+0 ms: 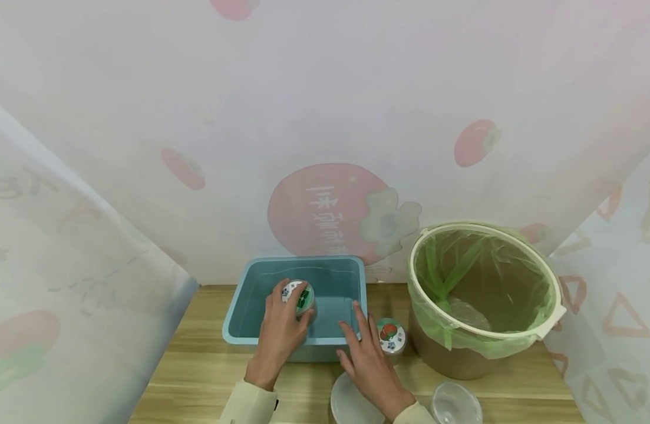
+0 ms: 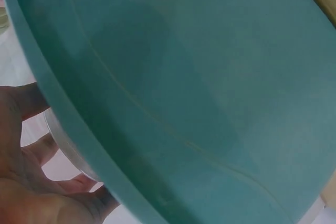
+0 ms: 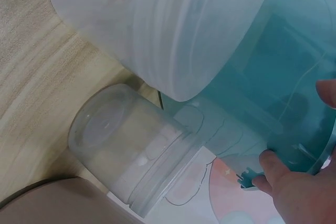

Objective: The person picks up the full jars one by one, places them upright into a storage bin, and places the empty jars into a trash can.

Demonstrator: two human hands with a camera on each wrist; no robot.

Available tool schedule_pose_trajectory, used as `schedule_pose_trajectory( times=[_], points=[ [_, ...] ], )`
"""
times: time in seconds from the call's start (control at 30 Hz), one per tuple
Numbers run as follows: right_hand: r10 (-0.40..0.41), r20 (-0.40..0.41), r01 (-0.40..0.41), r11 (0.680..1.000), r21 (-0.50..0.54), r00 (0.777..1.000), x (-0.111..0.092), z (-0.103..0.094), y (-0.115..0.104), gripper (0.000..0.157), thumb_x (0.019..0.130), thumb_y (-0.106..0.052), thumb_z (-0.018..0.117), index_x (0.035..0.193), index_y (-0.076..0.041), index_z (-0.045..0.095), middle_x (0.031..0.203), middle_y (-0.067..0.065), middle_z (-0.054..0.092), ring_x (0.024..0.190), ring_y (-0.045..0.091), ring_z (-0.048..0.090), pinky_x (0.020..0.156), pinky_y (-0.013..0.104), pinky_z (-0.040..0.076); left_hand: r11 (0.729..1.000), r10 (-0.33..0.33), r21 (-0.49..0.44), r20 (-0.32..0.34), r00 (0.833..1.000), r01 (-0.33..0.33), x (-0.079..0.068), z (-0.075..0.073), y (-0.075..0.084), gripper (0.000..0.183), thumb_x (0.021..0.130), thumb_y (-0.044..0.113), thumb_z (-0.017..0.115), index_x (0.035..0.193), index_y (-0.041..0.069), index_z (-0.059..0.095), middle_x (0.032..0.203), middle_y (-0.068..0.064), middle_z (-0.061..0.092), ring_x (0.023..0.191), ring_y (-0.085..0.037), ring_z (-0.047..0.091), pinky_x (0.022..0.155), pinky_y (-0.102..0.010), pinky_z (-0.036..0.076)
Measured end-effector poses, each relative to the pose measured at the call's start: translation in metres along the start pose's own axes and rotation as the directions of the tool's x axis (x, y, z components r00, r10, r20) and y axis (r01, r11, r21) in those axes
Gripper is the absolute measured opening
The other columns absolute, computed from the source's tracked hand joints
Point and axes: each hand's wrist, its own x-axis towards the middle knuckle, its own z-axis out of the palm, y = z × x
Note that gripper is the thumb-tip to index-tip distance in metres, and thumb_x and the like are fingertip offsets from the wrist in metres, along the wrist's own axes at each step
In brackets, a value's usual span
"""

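My left hand (image 1: 280,333) grips a round, clear-sided jar with a green-and-white printed lid (image 1: 305,299), over the inside of the blue plastic basin (image 1: 325,353). In the left wrist view, the basin's wall partly hides the jar (image 2: 68,148) and fingertips. With its fingers spread, my right hand (image 1: 371,365) rests at the basin's front right rim and holds nothing. Beside it stands a second jar (image 1: 392,335) with a red tomato on its lid; its clear side (image 3: 131,142) shows in the right wrist view.
A brown bin (image 1: 452,353) lined with a green bag stands at the right. A frosted round container (image 1: 351,403) and a clear empty tub (image 1: 456,405) sit on the wooden table (image 1: 197,365) near its front. Printed white cloth (image 1: 118,118) encloses the back and sides.
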Motion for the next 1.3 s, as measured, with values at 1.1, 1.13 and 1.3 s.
schedule_pose_trajectory(
  times=[1.1, 1.13, 1.3],
  points=[
    [-0.01, -0.028, 0.01, 1.0, -0.012, 1.0, -0.001, 0.001, 0.002, 0.058, 0.101, -0.027, 0.081, 0.152, -0.008, 0.061, 0.179, 0.024, 0.02, 0.154, 0.055, 0.039, 0.102, 0.053, 0.061, 0.987, -0.163, 0.052, 0.252, 0.954, 0.155, 0.03, 0.02, -0.006, 0.06, 0.098, 0.014, 0.08, 0.155, 0.011, 0.061, 0.155, -0.033, 0.043, 0.126, -0.055, 0.053, 0.086, -0.063, 0.059],
    [-0.01, -0.027, 0.009, 1.0, -0.014, 1.0, -0.001, 0.001, 0.002, 0.058, 0.101, -0.028, 0.081, 0.152, -0.008, 0.061, 0.179, 0.024, 0.02, 0.153, 0.056, 0.039, 0.102, 0.054, 0.061, 0.987, -0.163, 0.055, 0.257, 0.953, 0.154, 0.03, 0.021, -0.007, 0.06, 0.097, 0.014, 0.081, 0.154, 0.011, 0.062, 0.155, -0.033, 0.043, 0.126, -0.055, 0.053, 0.085, -0.063, 0.059],
    [-0.031, -0.038, 0.03, 0.999, -0.022, 0.999, -0.002, 0.001, 0.001, 0.058, 0.101, -0.028, 0.081, 0.152, -0.007, 0.06, 0.178, 0.025, 0.02, 0.152, 0.058, 0.039, 0.102, 0.054, 0.061, 0.982, -0.19, 0.074, 0.294, 0.937, 0.176, 0.032, 0.021, -0.009, 0.061, 0.096, 0.012, 0.08, 0.154, 0.011, 0.062, 0.155, -0.034, 0.041, 0.124, -0.056, 0.053, 0.084, -0.062, 0.059]
  ],
)
